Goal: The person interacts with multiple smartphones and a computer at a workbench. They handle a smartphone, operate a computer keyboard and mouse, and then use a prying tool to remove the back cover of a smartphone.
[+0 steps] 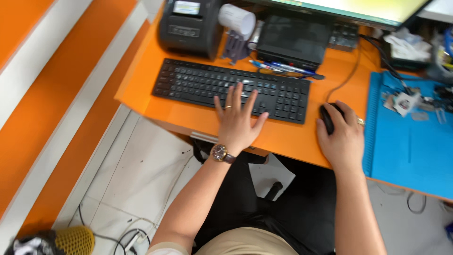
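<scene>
Your left hand (237, 123) lies flat, fingers spread, on the black keyboard (231, 89) at the orange counter (188, 118) edge — your right hand (340, 137) is cupped closed over the black mouse (326, 117), mostly hidden beneath it — the monitor (349, 9) is cut off at top.

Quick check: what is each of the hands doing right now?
Left hand: open, fingers spread flat on the black keyboard.
Right hand: curled over the black mouse, gripping it.
</scene>
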